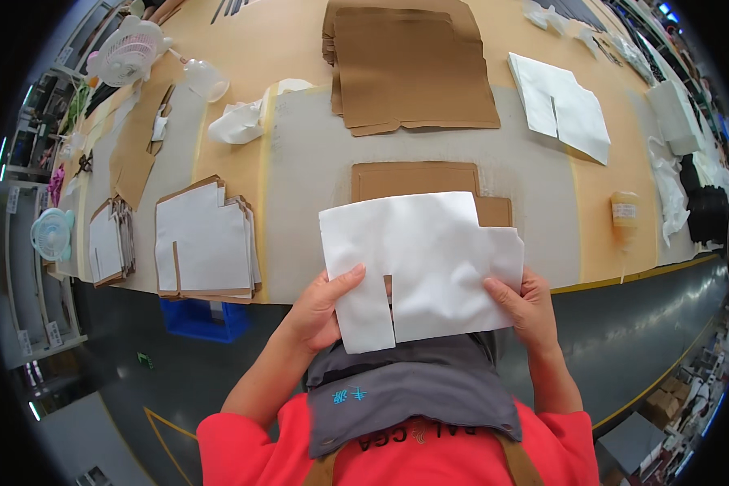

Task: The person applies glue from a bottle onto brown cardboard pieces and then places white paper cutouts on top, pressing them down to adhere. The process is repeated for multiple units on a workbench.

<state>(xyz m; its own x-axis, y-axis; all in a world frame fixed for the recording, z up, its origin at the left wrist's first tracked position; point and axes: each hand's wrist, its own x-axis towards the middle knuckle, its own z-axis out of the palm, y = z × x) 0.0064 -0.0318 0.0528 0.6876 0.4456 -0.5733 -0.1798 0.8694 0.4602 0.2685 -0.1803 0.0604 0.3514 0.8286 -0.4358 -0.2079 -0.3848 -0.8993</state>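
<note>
Between my two hands I hold a white sheet (437, 243) with a stepped upper right corner and a narrow slot in its lower edge. My left hand (324, 308) grips its left edge, thumb on top. At the right edge my right hand (528, 306) pinches it the same way, fingers behind. Beyond the sheet, a brown cardboard piece (417, 176) of like outline lies on the table, partly covered by the sheet in this view. Farther back is a stack of brown cardboard pieces (413, 73).
White-faced cardboard pieces (202, 235) are stacked at the table's left, beside a smaller stack (109, 243). More white sheets (559, 105) lie at the back right. A yellowish tub (624, 209) stands right. Fans (128, 53), a plastic bottle (206, 81) and crumpled white paper (236, 123) occupy the left.
</note>
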